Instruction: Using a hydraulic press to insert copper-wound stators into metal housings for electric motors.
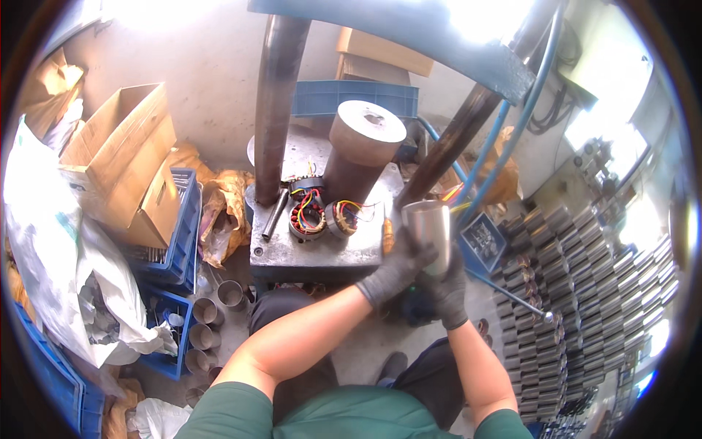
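Note:
Between my gloved hands is a shiny metal cylinder [430,225], held upright off the right front corner of the press table [322,252]. My left hand [401,267] closes on its lower left side, and my right hand [447,289] grips it from the lower right. Colored wires show just behind the cylinder's upper edge. On the table lie wound motor stators, one [308,218] with red, yellow and blue wires, another [342,218] beside it. A dark metal rod [275,214] rests at their left. Behind them stands a thick column with a pale round top [371,123].
Rows of stacked metal cylinders [585,293] fill the right side. Press posts [281,102] flank the column, with blue hoses [504,146] at the right. Left are cardboard boxes [121,161], blue crates [179,249] and open metal tubes [205,336] on the floor. A blue bin [482,245] sits beyond my right hand.

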`<state>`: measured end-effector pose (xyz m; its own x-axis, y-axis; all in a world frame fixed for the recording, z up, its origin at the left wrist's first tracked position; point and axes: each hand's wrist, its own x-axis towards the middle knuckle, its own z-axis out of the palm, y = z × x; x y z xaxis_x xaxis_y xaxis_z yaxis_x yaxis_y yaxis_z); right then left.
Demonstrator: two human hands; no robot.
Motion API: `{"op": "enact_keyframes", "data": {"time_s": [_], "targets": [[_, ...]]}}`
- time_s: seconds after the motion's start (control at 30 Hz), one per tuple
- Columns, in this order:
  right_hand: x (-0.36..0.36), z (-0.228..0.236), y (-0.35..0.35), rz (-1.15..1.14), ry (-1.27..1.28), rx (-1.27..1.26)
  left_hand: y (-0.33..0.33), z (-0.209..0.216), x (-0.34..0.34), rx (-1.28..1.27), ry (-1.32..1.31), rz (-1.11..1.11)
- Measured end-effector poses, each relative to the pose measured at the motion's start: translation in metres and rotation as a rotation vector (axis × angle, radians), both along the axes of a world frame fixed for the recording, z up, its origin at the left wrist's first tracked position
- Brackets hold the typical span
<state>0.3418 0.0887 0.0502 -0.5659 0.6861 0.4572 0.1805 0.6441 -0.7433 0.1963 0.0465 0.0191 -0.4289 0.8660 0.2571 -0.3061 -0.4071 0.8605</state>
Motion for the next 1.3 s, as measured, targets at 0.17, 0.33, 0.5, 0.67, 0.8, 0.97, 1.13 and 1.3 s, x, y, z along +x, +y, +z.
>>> {"op": "enact_keyframes", "data": {"time_s": [0.17, 0.33, 0.5, 0.67, 0.8, 0.97, 1.13, 1.3], "targets": [[0.01, -0.02, 0.055, 0.076, 0.301, -0.495, 0.005, 0.002, -0.036, -0.291, 0.978, 0.002], [0.011, -0.042, 0.074, 0.166, 0.443, -0.848, 0.002, -0.009, -0.039, -0.596, 1.822, 0.018], [-0.002, -0.048, 0.069, -0.011, 0.421, -0.573, -0.003, -0.029, -0.047, -0.618, 1.762, 0.252], [-0.017, -0.051, 0.075, -0.209, -0.19, 0.158, -0.013, -0.035, -0.045, -0.621, 1.804, 0.377], [-0.018, -0.06, 0.085, -0.237, -0.271, 0.195, -0.02, -0.03, -0.045, -0.683, 1.722, 0.362], [-0.022, -0.074, 0.091, -0.253, -0.225, 0.202, -0.031, -0.029, -0.041, -0.585, 1.643, 0.399], [-0.02, -0.073, 0.087, -0.274, -0.208, 0.233, -0.029, -0.032, -0.035, -0.455, 1.362, 0.384], [-0.017, -0.069, 0.082, -0.284, -0.191, 0.246, -0.027, -0.036, -0.039, -0.52, 1.529, 0.283]]}}
